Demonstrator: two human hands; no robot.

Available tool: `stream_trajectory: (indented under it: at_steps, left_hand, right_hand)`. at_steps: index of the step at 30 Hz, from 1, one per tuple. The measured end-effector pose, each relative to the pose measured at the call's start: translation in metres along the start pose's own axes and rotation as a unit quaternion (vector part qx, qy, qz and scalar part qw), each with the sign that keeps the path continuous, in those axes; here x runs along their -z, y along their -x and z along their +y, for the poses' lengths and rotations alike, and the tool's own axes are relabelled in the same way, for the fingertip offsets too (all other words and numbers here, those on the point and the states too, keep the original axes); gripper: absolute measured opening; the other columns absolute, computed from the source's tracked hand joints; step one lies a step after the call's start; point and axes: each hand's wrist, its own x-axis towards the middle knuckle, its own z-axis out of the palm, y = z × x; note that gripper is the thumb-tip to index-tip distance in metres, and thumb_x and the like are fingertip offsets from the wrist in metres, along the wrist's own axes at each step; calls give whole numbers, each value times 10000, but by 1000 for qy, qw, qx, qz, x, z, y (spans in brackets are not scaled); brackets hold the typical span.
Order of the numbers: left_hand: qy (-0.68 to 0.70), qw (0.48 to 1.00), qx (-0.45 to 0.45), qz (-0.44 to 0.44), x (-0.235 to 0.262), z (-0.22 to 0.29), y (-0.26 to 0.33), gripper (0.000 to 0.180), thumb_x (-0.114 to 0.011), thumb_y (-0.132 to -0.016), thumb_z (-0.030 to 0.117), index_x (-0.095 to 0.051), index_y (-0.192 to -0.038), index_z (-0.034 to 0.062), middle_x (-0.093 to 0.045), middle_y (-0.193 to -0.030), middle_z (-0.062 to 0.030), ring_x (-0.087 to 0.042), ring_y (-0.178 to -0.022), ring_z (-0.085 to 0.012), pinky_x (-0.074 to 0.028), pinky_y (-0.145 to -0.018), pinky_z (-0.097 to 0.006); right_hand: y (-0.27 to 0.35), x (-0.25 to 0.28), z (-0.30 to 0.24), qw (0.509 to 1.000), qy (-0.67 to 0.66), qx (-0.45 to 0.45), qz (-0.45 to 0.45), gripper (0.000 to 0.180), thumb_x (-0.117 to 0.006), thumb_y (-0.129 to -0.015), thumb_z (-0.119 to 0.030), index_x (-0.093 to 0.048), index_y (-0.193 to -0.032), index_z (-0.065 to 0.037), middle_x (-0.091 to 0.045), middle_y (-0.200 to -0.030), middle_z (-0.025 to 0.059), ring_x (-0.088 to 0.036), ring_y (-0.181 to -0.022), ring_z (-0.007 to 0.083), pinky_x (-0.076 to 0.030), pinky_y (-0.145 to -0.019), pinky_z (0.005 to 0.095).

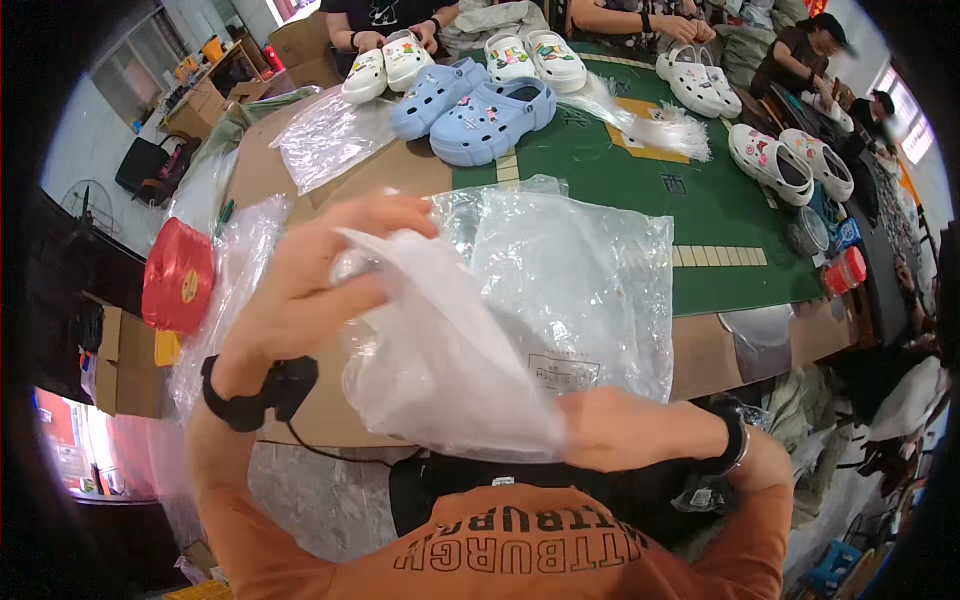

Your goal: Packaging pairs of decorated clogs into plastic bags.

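In front of me a whitish, see-through plastic bag (450,350) hangs creased and tilted between my hands. My left hand (310,275), blurred by motion, curls round its upper left edge, fingers at the top and thumb lower down. The lower right corner of the bag is in my right hand (625,430), whose fingertips are partly hidden. Beyond it, more clear plastic bags (600,270) lie flat on the table. A pair of light blue clogs (490,120) stands past these bags.
White clogs with charms (535,60) stand along the far side, and more white clogs (790,165) at the right. A red roll (180,275) sits at the left edge. People's hands (395,40) work across the table. A red-lidded jar (845,270) stands at the right edge.
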Motion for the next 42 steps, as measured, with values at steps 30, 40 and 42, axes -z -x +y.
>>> stream_trajectory:
  at_steps: [30,40,42]
  left_hand:
    - [193,873,322,312,-56,-230,25,631,-615,-767,83,-305,-1317,95,-503,-1108,-109,-518,-921,-170,-466,-717,-299]
    - [130,873,394,256,-73,-215,12,519,-546,-717,-25,-462,-1223,56,-567,-970,-96,-552,-689,-125,-451,-561,-253]
    - [84,884,370,272,-84,-232,7,527,-541,-717,-18,-454,-1232,48,-564,-1026,-150,-578,-777,-189,-477,-637,-284]
  right_hand:
    - [81,1,160,778,-256,-321,475,715,-592,-722,-44,-266,-1354,-121,-476,-1098,100,-524,-825,151,-438,-644,260]
    - [168,90,68,772,-73,-226,590,617,-523,-708,5,-363,-1303,32,-393,-1322,133,-430,-1149,181,-345,-935,253]
    - [180,102,31,780,-11,-240,578,613,-542,-727,-16,-356,-1309,31,-370,-1346,145,-402,-1190,195,-314,-973,279]
